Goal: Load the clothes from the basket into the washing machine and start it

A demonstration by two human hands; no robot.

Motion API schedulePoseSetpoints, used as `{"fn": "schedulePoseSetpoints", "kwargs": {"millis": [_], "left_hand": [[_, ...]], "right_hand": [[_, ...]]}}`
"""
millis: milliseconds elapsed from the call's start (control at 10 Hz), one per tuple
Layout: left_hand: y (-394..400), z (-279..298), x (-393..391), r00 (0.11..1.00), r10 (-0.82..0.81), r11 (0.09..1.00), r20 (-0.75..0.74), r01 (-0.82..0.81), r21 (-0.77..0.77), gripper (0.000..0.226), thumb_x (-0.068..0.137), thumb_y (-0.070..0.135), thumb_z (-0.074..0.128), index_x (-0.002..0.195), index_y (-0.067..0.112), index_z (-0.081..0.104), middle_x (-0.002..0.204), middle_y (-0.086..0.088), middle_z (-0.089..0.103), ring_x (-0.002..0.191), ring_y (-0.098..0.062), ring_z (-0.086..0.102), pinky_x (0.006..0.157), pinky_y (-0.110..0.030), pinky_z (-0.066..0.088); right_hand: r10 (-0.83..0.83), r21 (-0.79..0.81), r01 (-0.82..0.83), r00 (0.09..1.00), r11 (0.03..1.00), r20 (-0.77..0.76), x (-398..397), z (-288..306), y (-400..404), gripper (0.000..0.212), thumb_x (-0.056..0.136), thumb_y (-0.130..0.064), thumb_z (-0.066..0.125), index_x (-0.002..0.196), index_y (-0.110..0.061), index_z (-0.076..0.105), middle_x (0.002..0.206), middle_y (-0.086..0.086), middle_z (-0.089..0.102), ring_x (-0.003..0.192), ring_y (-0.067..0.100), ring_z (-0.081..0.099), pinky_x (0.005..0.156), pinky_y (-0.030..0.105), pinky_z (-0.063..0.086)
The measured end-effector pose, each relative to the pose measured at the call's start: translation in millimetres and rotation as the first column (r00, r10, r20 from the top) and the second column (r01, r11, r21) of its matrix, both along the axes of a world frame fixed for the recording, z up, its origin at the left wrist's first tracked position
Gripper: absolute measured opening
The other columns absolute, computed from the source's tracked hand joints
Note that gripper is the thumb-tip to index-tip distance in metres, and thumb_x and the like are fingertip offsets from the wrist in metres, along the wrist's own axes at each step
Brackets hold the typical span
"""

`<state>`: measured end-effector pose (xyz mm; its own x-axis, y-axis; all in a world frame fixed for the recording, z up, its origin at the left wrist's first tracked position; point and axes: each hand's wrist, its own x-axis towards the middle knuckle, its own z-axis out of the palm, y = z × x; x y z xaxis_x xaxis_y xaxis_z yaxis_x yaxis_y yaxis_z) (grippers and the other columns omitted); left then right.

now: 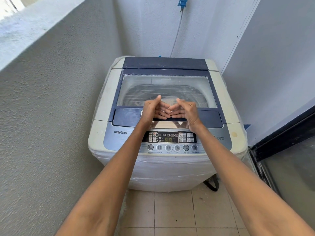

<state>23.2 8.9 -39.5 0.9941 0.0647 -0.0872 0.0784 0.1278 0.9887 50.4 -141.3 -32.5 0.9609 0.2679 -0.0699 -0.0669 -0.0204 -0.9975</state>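
Note:
A white and blue top-load washing machine (167, 106) stands in the corner with its glass lid (167, 90) down. Its control panel (168, 137) is lit and the display reads 50. Through the lid window I can dimly make out the drum, but its contents are unclear. My left hand (153, 109) and my right hand (185, 109) hover together over the lid's front edge. Both have curled fingers and raised thumbs, their knuckles touch each other, and neither holds anything. No basket is in view.
A rough plaster wall (51, 108) runs close on the left. A dark-framed glass door (288, 159) is on the right. A blue tap (182, 2) with a hose hangs on the back wall. Beige floor tiles (173, 212) lie in front of the machine.

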Motion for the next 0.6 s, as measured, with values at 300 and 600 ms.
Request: {"fn": "schedulePoseSetpoints", "kwargs": {"millis": [300,600], "left_hand": [[-4.1,13.2,-14.1,0.996,-0.036,0.997,-0.085,0.042,0.07,0.042,0.099,0.024,0.043,0.076,0.0,0.068,0.061,-0.007,0.07,0.055,-0.016,0.067,0.055,-0.022,0.056],[-8.4,48.8,-60.7,0.999,0.024,0.304,0.03,-0.036,0.952,0.043,0.097,0.028,0.038,0.139,0.017,0.038,0.143,-0.011,0.042,0.134,-0.027,0.036,0.111,-0.044,0.027]], "right_hand": [[0.041,-0.142,-0.054,0.995,0.988,-0.09,-9.8,14.0,6.2,0.038,0.096,-0.017,0.05,0.062,-0.005,0.065,0.06,0.003,0.069,0.058,0.014,0.067,0.058,0.023,0.056],[0.103,-0.768,0.165,0.952,0.619,0.289,-57.3,35.5,9.6,0.039,0.1,-0.033,0.036,0.135,-0.02,0.045,0.143,0.001,0.042,0.132,0.018,0.038,0.11,0.041,0.03]]}}
